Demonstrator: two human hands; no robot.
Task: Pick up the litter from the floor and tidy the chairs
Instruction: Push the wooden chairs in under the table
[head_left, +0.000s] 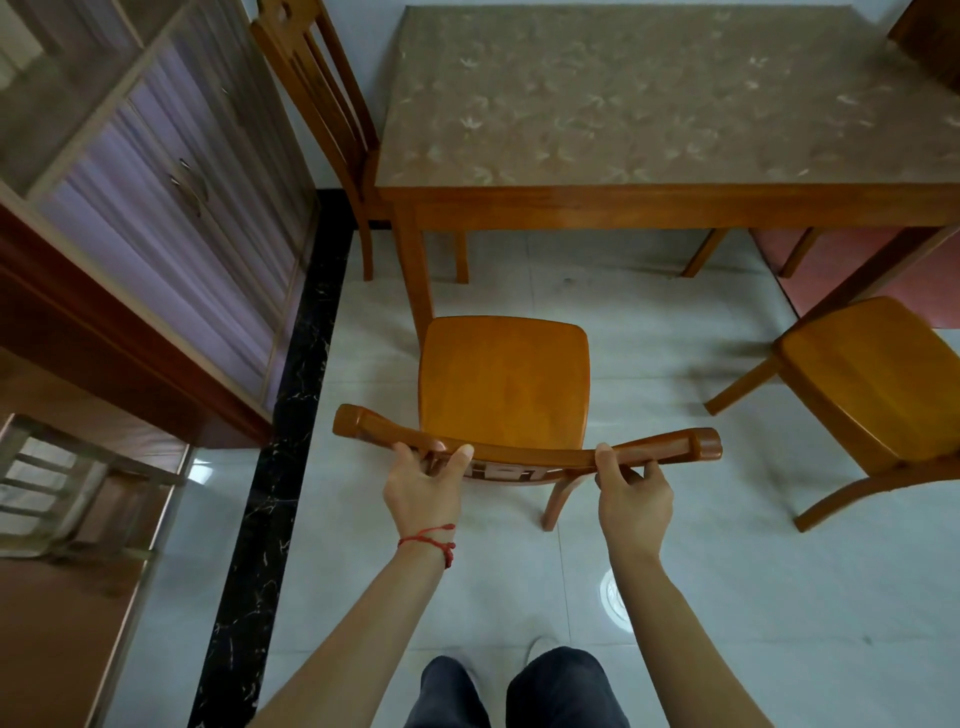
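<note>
A wooden chair (503, 384) stands in front of me, its seat facing the table (665, 202). My left hand (423, 483) grips the left part of its curved top rail (524, 449), thumb on top and fingers curled underneath. My right hand (631, 491) grips the rail's right part the same way. The chair's front edge is near the table's front left leg (415, 280). No litter shows on the pale tiled floor (727, 571).
A second chair (878, 395) stands at the right, turned at an angle away from the table. A third chair (322, 119) is pushed in at the table's left side. A glass-fronted cabinet (156, 208) lines the left wall beyond a black floor strip (275, 493).
</note>
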